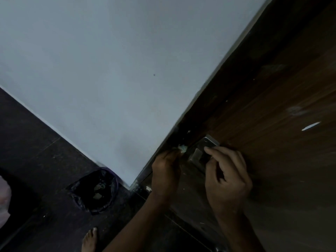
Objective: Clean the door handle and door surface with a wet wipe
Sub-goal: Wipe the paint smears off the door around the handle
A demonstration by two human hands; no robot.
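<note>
A dark brown wooden door (272, 110) fills the right side, with whitish smears on its surface. Its metal handle plate (209, 142) sits low near the door's left edge. My left hand (166, 171) is closed around a crumpled white wet wipe (182, 148), which pokes out above the fingers at the door edge, just left of the handle. My right hand (227, 177) rests on the handle, index finger stretched across the metal plate and the other fingers curled. The lever itself is mostly hidden behind my right hand.
A pale grey wall (109, 70) meets the door frame on the left. On the dark floor below stands a bin lined with a black bag (96, 191) holding scraps. A bare foot (90, 240) shows at the bottom edge.
</note>
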